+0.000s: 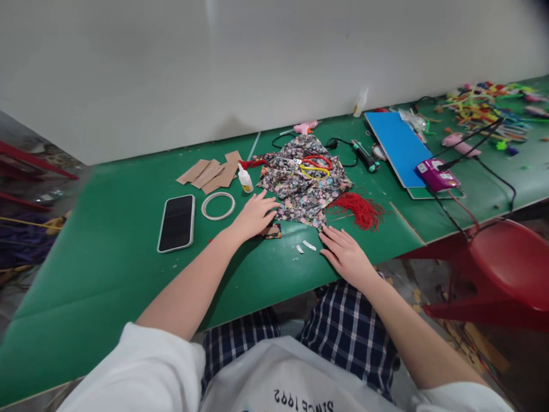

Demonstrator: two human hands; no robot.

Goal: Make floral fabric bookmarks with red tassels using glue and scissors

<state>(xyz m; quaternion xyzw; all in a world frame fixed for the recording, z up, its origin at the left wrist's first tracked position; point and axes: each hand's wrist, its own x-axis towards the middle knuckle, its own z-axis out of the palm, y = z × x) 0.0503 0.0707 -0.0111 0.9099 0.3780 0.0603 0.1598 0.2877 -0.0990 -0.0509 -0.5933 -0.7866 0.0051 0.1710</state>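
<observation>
My left hand (256, 216) lies with its fingers stretched out at the left edge of a dark floral cloth (295, 194). Partly beneath this hand is a small cardboard piece with floral edging (273, 231). My right hand (345, 252) rests flat on the table, its fingertips at the cloth's lower right corner. Scissors with red and yellow handles (315, 167) lie on the cloth. Two small white strips (309, 245) sit between my hands. A white glue bottle (245, 179) stands just beyond my left hand, and a bundle of red thread (360, 210) lies beyond the right.
On the green table (107, 240) are a phone (176, 223), a roll of tape (218, 206) and several cardboard pieces (212, 173). A pink glue gun (306, 127), a cutter-like green and black tool (365, 156), a blue board (398, 146) and a purple device (436, 175) lie farther off. A red stool (514, 263) stands right.
</observation>
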